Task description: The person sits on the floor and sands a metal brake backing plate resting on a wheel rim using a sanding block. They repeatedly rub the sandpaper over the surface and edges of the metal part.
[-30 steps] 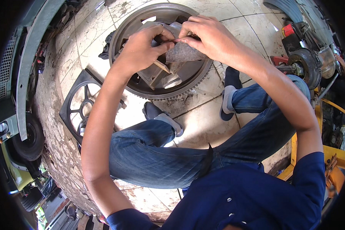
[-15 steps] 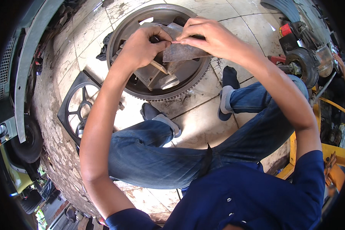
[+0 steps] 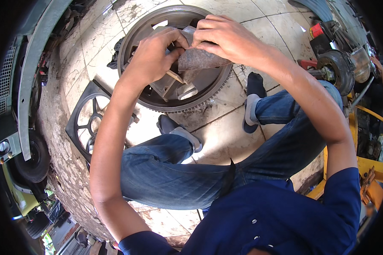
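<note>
Over the flywheel, a worn grey-brown sheet that looks like sandpaper [image 3: 200,60] hangs tilted between my hands. My left hand [image 3: 154,54] is closed, thumb and forefinger pinched at the sheet's upper left corner. Just beside it, my right hand [image 3: 225,39] has its fingers curled over the top edge, gripping the sheet. Below lies the large toothed flywheel [image 3: 170,103], flat on the tiles between and beyond my feet. A wooden stick [image 3: 174,77] and flat metal pieces [image 3: 158,90] lie inside its rim, partly covered by my left hand and the sheet.
On the left are a black round-spoked frame [image 3: 75,117] and a vehicle with a tyre [image 3: 33,156]. To the right stand a metal hub with a drum [image 3: 339,70], a red-and-black device [image 3: 317,31] and a yellow frame [image 3: 375,166]. Another person's hand [image 3: 376,63] shows at the far right.
Both hands and the sheet have shifted slightly left. My right fingers have curled in more over the sheet's edge. The flywheel and the things around it stay put.
</note>
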`<state>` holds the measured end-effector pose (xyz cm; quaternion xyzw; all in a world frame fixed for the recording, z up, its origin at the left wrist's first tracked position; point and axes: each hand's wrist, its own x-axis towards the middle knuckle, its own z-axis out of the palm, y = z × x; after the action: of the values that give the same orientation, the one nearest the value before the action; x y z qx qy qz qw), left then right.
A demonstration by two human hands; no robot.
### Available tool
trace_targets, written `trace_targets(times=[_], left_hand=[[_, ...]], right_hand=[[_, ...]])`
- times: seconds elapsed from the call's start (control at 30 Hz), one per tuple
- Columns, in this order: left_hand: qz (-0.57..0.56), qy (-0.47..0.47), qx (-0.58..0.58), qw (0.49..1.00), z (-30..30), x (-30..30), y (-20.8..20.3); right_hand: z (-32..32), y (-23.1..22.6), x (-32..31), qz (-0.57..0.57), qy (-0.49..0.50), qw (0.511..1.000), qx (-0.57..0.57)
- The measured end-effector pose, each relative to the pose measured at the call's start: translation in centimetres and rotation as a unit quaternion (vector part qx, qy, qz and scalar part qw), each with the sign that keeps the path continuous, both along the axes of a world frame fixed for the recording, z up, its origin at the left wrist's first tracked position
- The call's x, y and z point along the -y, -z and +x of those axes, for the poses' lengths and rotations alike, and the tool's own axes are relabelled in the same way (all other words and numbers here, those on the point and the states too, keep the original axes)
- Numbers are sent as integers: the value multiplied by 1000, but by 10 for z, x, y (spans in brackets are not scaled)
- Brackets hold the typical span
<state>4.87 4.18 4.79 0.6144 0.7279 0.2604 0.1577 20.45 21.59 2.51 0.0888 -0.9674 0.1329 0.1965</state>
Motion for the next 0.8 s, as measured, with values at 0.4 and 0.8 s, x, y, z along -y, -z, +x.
trace_targets(times=[0.4, 0.8], left_hand=[[53, 70, -147, 985, 1, 7, -11], [-55, -27, -12, 998, 5, 0, -15]], right_hand=[[5, -8, -10, -102, -39, 991, 75], [6, -12, -3, -232, 40, 959, 158]])
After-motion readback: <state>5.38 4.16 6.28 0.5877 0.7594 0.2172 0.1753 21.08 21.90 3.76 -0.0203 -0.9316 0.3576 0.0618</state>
